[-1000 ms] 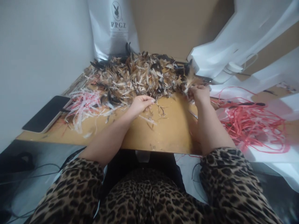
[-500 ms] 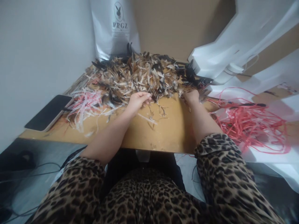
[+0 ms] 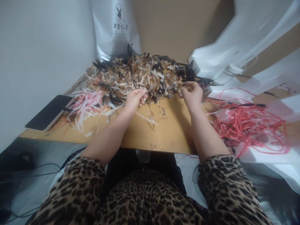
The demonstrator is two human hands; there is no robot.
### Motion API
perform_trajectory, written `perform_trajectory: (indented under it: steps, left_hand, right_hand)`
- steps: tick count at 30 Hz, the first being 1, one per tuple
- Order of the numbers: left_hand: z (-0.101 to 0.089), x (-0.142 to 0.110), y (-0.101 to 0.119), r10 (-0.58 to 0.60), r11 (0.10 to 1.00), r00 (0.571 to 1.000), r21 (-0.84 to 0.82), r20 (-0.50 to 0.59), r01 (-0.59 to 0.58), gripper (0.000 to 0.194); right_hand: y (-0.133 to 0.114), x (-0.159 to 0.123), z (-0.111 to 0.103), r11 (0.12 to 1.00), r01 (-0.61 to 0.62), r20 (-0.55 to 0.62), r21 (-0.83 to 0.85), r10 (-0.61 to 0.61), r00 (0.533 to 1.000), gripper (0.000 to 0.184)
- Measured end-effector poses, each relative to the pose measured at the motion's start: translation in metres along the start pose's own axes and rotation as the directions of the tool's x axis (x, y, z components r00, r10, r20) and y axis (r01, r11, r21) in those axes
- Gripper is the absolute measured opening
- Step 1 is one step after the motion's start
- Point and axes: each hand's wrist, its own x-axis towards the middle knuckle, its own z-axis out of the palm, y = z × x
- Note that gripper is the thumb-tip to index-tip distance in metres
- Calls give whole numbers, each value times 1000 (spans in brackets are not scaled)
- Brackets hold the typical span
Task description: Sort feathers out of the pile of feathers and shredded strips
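Observation:
A big heap of brown, cream and black feathers (image 3: 142, 75) lies at the back of a wooden board (image 3: 150, 131). My left hand (image 3: 134, 99) rests at the heap's near edge with its fingers curled and pinched on a few feathers. My right hand (image 3: 192, 93) is raised at the heap's right side, fingers bent and pinched on a small tuft of feathers. Both forearms reach over the board from leopard-print sleeves.
A tangle of red string (image 3: 248, 125) lies to the right on white plastic bags (image 3: 243, 43). Pink and white strips (image 3: 85, 104) lie at the left, beside a black phone (image 3: 50, 112). A silver printed bag (image 3: 117, 29) stands behind the heap. Loose feather scraps dot the board.
My right hand dipped to the heap's edge, then lifted and turned with a tuft. My left hand slid a little up and left into the heap.

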Motion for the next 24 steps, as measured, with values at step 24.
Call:
perform_trajectory:
  steps: [24]
  left_hand:
    - [-27, 15, 34, 104, 990, 961, -67, -255, -124, 35]
  right_hand:
    - [-124, -64, 86, 835, 514, 635, -195, -292, 715, 32]
